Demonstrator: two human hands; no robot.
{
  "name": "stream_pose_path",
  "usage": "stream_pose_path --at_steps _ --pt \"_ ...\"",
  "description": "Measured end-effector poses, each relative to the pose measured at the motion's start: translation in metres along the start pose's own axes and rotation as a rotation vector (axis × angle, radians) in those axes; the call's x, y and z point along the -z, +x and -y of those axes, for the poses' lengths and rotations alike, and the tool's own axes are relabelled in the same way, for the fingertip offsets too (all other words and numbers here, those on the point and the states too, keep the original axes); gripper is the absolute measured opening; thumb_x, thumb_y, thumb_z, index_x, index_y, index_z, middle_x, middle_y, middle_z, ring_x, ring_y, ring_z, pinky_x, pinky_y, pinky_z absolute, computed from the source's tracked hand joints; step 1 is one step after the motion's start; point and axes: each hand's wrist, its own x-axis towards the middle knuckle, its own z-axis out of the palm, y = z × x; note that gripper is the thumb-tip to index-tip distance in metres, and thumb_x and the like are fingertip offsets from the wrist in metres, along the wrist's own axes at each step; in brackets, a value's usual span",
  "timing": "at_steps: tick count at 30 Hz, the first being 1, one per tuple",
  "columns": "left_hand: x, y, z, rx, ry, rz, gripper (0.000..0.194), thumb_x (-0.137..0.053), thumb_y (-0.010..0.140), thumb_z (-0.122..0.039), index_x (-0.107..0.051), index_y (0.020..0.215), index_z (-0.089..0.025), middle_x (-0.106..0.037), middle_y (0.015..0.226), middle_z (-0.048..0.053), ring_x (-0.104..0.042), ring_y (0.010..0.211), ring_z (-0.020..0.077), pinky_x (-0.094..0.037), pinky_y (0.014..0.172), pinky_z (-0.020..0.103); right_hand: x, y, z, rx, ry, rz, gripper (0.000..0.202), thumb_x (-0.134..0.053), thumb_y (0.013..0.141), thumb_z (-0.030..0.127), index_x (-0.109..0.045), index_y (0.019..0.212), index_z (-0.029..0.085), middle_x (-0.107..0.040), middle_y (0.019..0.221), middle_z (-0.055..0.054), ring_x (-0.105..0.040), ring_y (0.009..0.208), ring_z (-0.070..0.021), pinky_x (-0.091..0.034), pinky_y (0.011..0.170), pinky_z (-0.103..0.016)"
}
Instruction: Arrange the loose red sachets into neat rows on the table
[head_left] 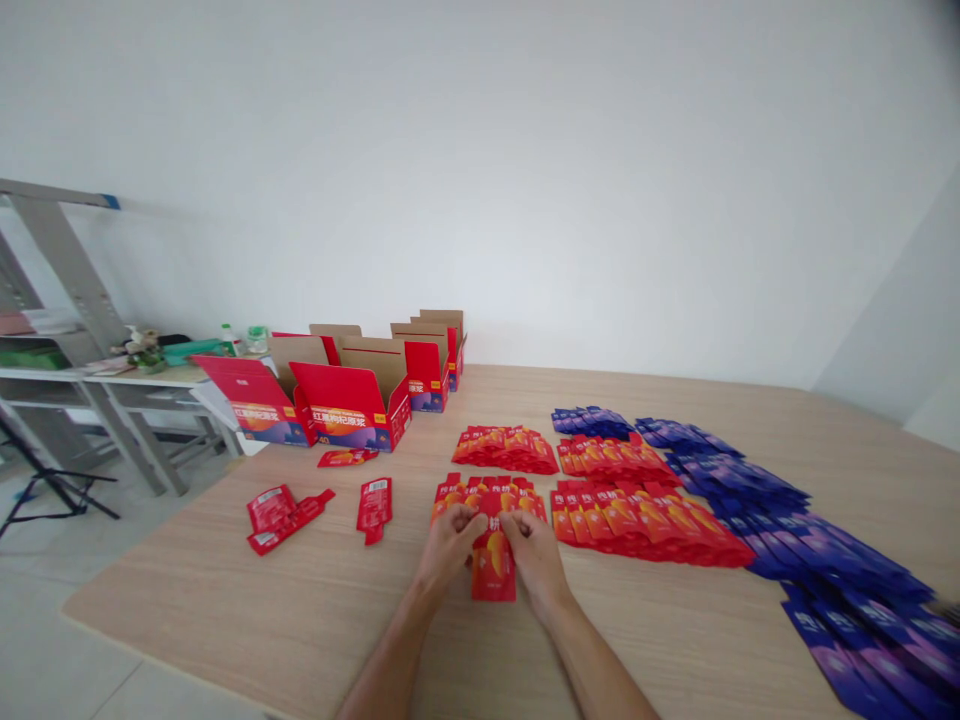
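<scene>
A red pouch point(493, 572) with an orange fruit print is held upright between my two hands, over the near edge of a row of like red pouches point(450, 490). My left hand point(451, 545) pinches its left side near the top. On the other side, my right hand point(534, 550) grips it with thumb and fingers. More overlapping red pouches point(637, 520) fan out to the right of my right hand. Nearest to my left hand on the left lies a single pouch point(375, 505), back side up.
Open red cartons point(349, 405) stand at the back left. A pair of loose red pouches point(281, 515) lies before them, with another pouch point(346, 457) close to the cartons. Blue-purple pouches point(832, 555) spread in rows along the right. A tripod point(60, 490) stands on the floor at left.
</scene>
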Motion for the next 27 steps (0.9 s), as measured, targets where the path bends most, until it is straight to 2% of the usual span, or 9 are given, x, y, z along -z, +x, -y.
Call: stream_pose_path --at_steps 1,3,5,8,11,13,15,20,27 --pt "0.000 -0.002 0.000 0.027 -0.038 0.052 0.027 -0.067 0.072 -0.038 -0.054 0.087 -0.019 -0.058 0.067 -0.004 -0.054 0.054 0.0116 -0.038 0.045 0.020 0.001 0.001 0.000 -0.001 0.006 -0.014 0.051 -0.061 0.082 0.067 -0.068 0.077 0.017 -0.067 0.073 -0.003 -0.059 0.069 -0.0188 -0.044 0.063 -0.027" --pt "0.000 -0.003 0.002 0.040 -0.104 0.099 0.038 -0.069 0.063 -0.025 -0.052 0.097 -0.020 -0.060 0.069 -0.006 -0.056 0.054 0.0115 -0.039 0.046 0.019 0.003 0.002 -0.001 -0.006 0.046 -0.033 0.050 -0.061 0.082 0.065 -0.070 0.084 0.016 -0.070 0.080 -0.006 -0.063 0.075 -0.0208 -0.047 0.066 -0.028" --pt "0.002 0.000 0.007 0.005 -0.152 0.028 0.045 -0.069 0.058 -0.019 -0.050 0.099 -0.021 -0.058 0.066 -0.008 -0.055 0.052 0.0102 -0.039 0.047 0.018 0.004 0.004 -0.004 -0.024 0.101 -0.047 0.049 -0.059 0.085 0.063 -0.070 0.097 0.016 -0.071 0.084 -0.007 -0.065 0.075 -0.0221 -0.049 0.065 -0.030" --pt "0.007 0.013 0.015 -0.095 -0.139 -0.170 0.037 -0.070 0.063 -0.023 -0.051 0.096 -0.021 -0.063 0.072 -0.005 -0.061 0.061 0.0120 -0.046 0.054 0.020 0.006 0.007 -0.009 -0.002 0.062 -0.089 0.046 -0.048 0.093 0.052 -0.064 0.117 0.017 -0.072 0.086 -0.008 -0.067 0.074 -0.0232 -0.053 0.065 -0.033" --pt "0.013 0.028 0.020 -0.196 -0.001 -0.279 0.024 -0.066 0.072 -0.028 -0.059 0.094 -0.018 -0.071 0.086 0.003 -0.068 0.081 0.0177 -0.054 0.072 0.028 0.007 0.009 -0.017 0.185 -0.236 -0.149 0.038 -0.042 0.094 0.034 -0.062 0.121 0.017 -0.071 0.105 -0.012 -0.066 0.098 -0.0249 -0.052 0.091 -0.040" --pt "0.015 0.034 0.021 -0.246 0.135 -0.302 0.019 -0.059 0.079 -0.026 -0.065 0.095 -0.017 -0.073 0.094 0.006 -0.069 0.090 0.0194 -0.054 0.083 0.032 0.007 0.009 -0.023 0.327 -0.474 -0.148 0.038 -0.040 0.092 0.025 -0.065 0.119 0.017 -0.067 0.120 -0.013 -0.059 0.115 -0.0257 -0.042 0.106 -0.043" --pt "0.014 0.037 0.023 -0.274 0.282 -0.308 0.022 -0.053 0.085 -0.022 -0.069 0.098 -0.018 -0.074 0.099 0.007 -0.069 0.093 0.0193 -0.053 0.089 0.034 0.005 0.009 -0.028 0.390 -0.688 -0.116 0.040 -0.043 0.089 0.021 -0.066 0.122 0.017 -0.061 0.132 -0.012 -0.050 0.128 -0.0274 -0.034 0.114 -0.045" --pt "0.008 0.038 0.027 -0.262 0.500 -0.306 0.033 -0.043 0.092 -0.016 -0.071 0.110 -0.017 -0.073 0.112 0.010 -0.066 0.108 0.0200 -0.049 0.100 0.035 -0.001 0.007 -0.038 0.285 -1.020 -0.057 0.046 -0.053 0.089 0.028 -0.061 0.134 0.023 -0.045 0.152 -0.008 -0.027 0.145 -0.0316 -0.017 0.119 -0.050" --pt "0.007 0.039 0.028 -0.283 0.612 -0.164 0.044 -0.038 0.089 -0.011 -0.069 0.120 -0.020 -0.067 0.128 0.008 -0.058 0.123 0.0191 -0.041 0.111 0.036 0.002 0.008 -0.040 0.164 -1.079 0.026 0.044 -0.043 0.097 0.028 -0.055 0.140 0.030 -0.042 0.155 -0.003 -0.024 0.147 -0.0273 -0.015 0.117 -0.049"
